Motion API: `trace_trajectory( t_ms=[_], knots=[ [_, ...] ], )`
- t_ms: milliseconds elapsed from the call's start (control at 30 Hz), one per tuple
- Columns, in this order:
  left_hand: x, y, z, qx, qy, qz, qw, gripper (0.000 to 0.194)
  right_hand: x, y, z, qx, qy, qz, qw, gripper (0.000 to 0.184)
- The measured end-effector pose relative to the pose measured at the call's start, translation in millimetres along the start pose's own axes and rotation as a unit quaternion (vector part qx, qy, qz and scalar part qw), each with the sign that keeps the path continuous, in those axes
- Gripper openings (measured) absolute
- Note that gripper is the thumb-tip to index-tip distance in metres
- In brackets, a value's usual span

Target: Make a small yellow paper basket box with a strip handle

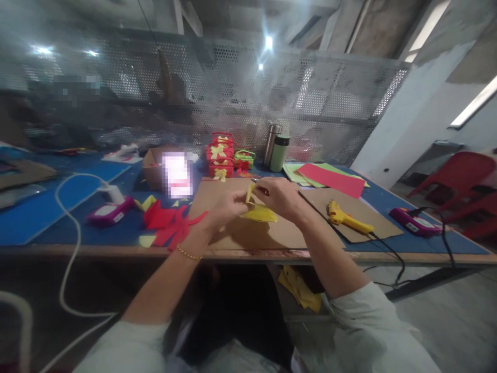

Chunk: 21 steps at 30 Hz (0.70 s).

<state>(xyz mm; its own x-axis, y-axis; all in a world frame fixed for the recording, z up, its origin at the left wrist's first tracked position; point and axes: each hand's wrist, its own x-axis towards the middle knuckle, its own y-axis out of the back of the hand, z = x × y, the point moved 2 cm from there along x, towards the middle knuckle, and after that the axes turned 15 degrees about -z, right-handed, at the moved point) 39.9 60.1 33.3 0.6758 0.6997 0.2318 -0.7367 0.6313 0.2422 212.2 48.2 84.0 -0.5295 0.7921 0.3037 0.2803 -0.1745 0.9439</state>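
From the head view, my left hand [232, 205] has its fingertips pinched nearly closed on a small yellow piece [249, 192], held upright above the middle of the cardboard sheet [233, 240]. My right hand [278, 196] is curled in close at its right side, fingers mostly bent; a dark glint shows there, but I can't tell what, if anything, it grips. A wider yellow part [261, 213] sits just below; whether it is joined, I can't tell.

I'd judge the piece very light, soft and easily creased, like felt or thin foam, not slippery. I'd take it lightly by an edge, since a hard squeeze could bend it.

Left of the sheet, red cutouts [165, 223] spread onto its edge, nearest to my left forearm. To the right lies a yellow glue gun [349, 219], its black cord [391, 253] trailing over the near edge, where my right sleeve could snag. At the far side stand red boxes [220, 155] and a green bottle [279, 154], well out of the way.
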Motion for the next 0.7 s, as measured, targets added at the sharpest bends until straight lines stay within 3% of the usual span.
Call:
trace_trajectory(
  t_ms=[233, 400, 567, 700],
  knots=[
    [-2, 3.5, -6, -0.083, 0.016, -0.012, 0.996, 0.027, 4, -3, 7, 0.000, -0.017, 0.007, 1.000, 0.024],
    [2, 4.4, -6, -0.142, -0.004, -0.060, 0.988, 0.031, 6, -9, 13, -0.014, -0.021, 0.011, 1.000, 0.024],
    [7, 4.1, -8, -0.199, 0.025, 0.013, 0.980, 0.040, 9, -12, 16, -0.012, -0.015, 0.022, 1.000, 0.023],
    [8, 9.7, -10, -0.170, 0.037, 0.057, 0.983, 0.039, 10, -9, 16, -0.029, -0.020, 0.001, 0.999, 0.025]
  ],
)
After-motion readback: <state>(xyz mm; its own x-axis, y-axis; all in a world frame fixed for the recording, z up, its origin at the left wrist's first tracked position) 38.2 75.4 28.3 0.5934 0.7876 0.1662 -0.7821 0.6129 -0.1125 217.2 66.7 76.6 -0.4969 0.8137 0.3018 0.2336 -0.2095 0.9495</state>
